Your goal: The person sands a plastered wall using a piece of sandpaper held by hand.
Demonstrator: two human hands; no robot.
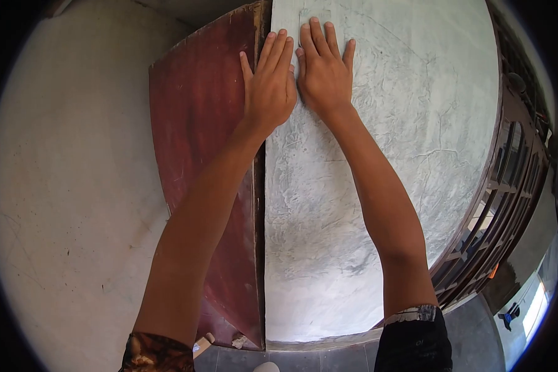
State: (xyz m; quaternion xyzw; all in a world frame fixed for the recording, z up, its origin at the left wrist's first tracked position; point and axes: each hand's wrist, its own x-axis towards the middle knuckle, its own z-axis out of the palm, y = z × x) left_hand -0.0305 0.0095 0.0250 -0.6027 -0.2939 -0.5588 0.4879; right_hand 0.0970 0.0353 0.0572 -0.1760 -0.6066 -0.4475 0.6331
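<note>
My left hand [271, 90] lies flat with its fingers stretched upward, over the left edge of a pale, wrinkled wall surface [378, 167]. It also overlaps the dark red-brown wooden panel [198, 105] beside that edge. Just to its right, my right hand [326, 77] rests on the pale surface, fingers spread and pointing up. Creases and grey blotches run over this surface. Near my right fingertips is a faint squarish patch [324, 13]. Neither hand shows anything in its grip.
A plain wall [74, 173] stands on the left. To the right is a dark wooden window frame [496, 186] with bars. Grey floor tiles [347, 358] show at the bottom, with a small wooden piece [201, 346] and a crumbly lump [239, 341] by the panel's foot.
</note>
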